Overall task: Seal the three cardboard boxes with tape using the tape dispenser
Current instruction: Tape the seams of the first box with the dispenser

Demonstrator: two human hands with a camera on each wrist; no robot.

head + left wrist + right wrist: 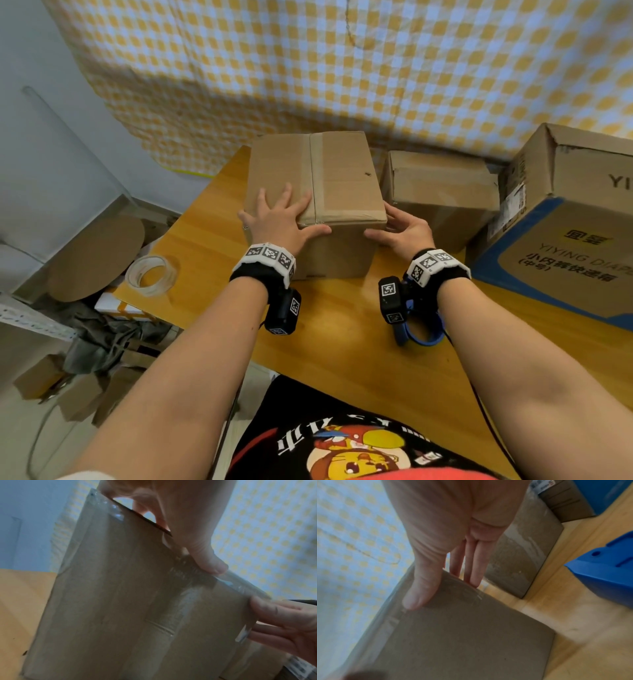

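A closed cardboard box (pixel 342 171) stands mid-table with clear tape along its top seam and down its front. My left hand (pixel 291 217) lies flat on the top near the front edge, fingers spread, thumb (pixel 211 563) pressing the tape at the edge. My right hand (pixel 390 228) touches the box's near right corner: straight fingers (pixel 474 566) on the side, thumb on the front face. A second brown box (pixel 442 192) sits just to the right. The blue tape dispenser (pixel 421 337) lies on the table under my right wrist, held by neither hand.
A large printed carton (pixel 565 233) fills the table's right end. A clear tape roll (pixel 150 275) sits near the table's left corner. Cardboard scraps and clutter lie on the floor to the left. A checked cloth hangs behind the yellow table (pixel 342 325).
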